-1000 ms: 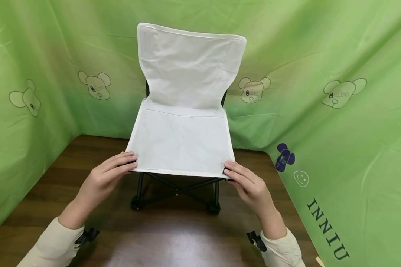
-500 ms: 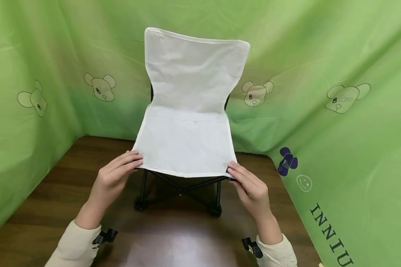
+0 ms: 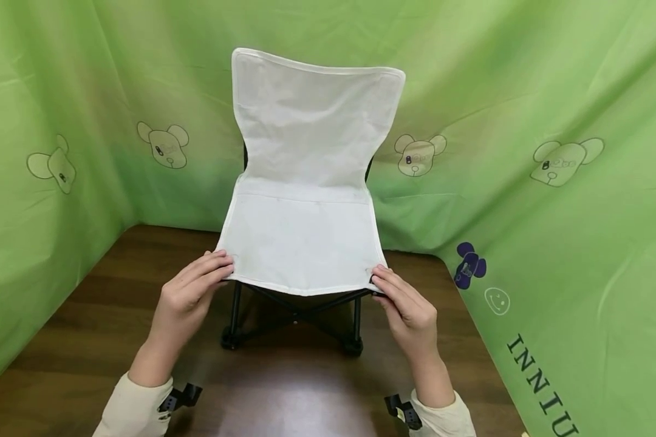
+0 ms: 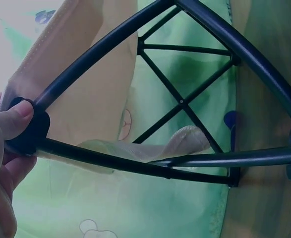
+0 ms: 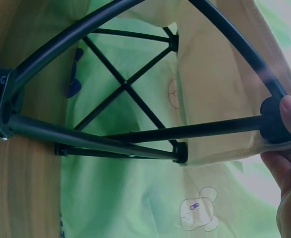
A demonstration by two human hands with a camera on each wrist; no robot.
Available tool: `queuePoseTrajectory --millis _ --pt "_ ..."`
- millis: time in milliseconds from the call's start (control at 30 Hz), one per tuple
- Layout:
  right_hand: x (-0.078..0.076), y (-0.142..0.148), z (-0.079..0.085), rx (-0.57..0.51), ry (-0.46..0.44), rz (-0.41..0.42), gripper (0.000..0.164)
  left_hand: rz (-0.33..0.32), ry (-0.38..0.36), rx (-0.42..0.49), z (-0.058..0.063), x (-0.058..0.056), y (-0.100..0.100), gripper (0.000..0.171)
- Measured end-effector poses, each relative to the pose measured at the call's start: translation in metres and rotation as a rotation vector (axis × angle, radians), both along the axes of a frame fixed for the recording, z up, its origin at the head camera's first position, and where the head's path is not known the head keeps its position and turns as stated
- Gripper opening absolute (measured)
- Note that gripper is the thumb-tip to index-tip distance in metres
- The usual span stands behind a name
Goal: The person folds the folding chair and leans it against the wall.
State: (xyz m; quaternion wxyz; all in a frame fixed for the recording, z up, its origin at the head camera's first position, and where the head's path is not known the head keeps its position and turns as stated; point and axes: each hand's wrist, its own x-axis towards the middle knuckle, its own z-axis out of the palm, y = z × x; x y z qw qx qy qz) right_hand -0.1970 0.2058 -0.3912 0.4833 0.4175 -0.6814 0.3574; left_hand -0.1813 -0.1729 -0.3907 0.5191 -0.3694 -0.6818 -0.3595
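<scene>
A white fabric folding chair (image 3: 306, 237) stands unfolded on the wooden surface, its backrest (image 3: 317, 115) away from me. My left hand (image 3: 194, 288) grips the front left corner of the seat, fingers on top. In the left wrist view the thumb lies on a black plastic joint (image 4: 29, 129) of the frame. At the front right corner my right hand (image 3: 407, 309) holds the seat the same way, its thumb on another black joint (image 5: 275, 119) in the right wrist view. Crossed dark tubes (image 3: 295, 317) show below the sagging front edge.
Green fabric walls (image 3: 525, 91) printed with bear heads surround the chair on the left, back and right. The brown wooden surface (image 3: 284, 388) extends under and in front of it. Black straps with camera mounts (image 3: 180, 399) sit on both wrists.
Both hands keep their hold on the seat corners. The seat's front edge, nearly straight a second ago, now dips in the middle. My forearms have come slightly closer together.
</scene>
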Motion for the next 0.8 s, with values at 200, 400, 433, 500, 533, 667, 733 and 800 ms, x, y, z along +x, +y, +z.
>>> queuePoseTrajectory --millis 200,400,433,500,533,667,733,800 --pt "0.004 -0.001 0.002 -0.013 0.0 0.003 0.023 0.028 0.015 -0.022 0.001 0.003 0.005 0.022" --pt "0.006 -0.005 0.009 -0.015 0.015 0.011 0.023 0.06 0.032 -0.045 0.007 0.003 0.008 0.023" --pt "0.006 -0.006 0.01 -0.016 0.018 0.011 0.023 0.065 0.036 -0.048 0.008 0.003 0.009 0.023" --pt "0.006 -0.007 0.013 -0.018 0.02 0.011 0.023 0.075 0.048 -0.052 0.011 0.003 0.01 0.023" --pt "0.006 -0.008 0.014 -0.019 0.023 0.01 0.023 0.08 0.057 -0.054 0.012 0.003 0.01 0.023" --pt "0.006 -0.011 0.019 -0.027 0.029 0.018 0.022 0.098 0.097 -0.052 0.018 0.004 0.014 0.022" --pt "0.007 -0.012 0.021 -0.029 0.031 0.022 0.022 0.1 0.111 -0.046 0.02 0.005 0.016 0.022" --pt "0.007 -0.012 0.022 -0.03 0.033 0.023 0.022 0.097 0.117 -0.04 0.022 0.005 0.018 0.021"
